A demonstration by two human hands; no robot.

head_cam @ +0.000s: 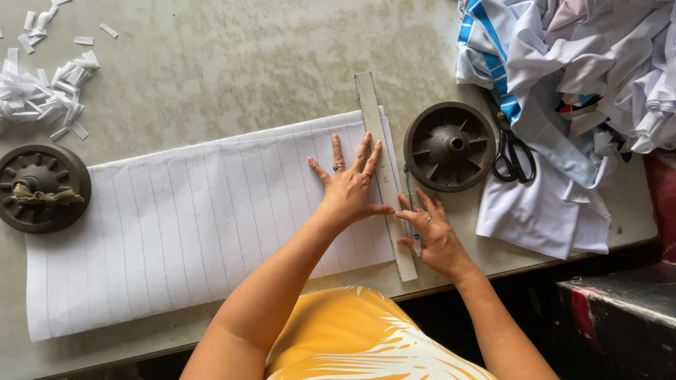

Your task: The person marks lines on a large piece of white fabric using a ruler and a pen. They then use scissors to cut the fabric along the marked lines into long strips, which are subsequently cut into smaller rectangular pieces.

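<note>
A long sheet of white fabric [176, 225] marked with parallel lines lies flat across the table. A long grey ruler [373, 119] rests across its right end. My left hand [348, 186] lies flat with fingers spread on the fabric and ruler, pressing them down. My right hand [433, 236] sits just right of the ruler, its fingers pinched on a thin pen [408, 190] whose tip meets the ruler's edge.
A dark round wheel-like weight [449, 146] stands right of the ruler, another [42, 186] on the fabric's left end. Black scissors [512, 151] lie beside a heap of white and blue cloth [577, 77]. White paper strips [42, 91] lie far left. The table edge [535, 266] runs near me.
</note>
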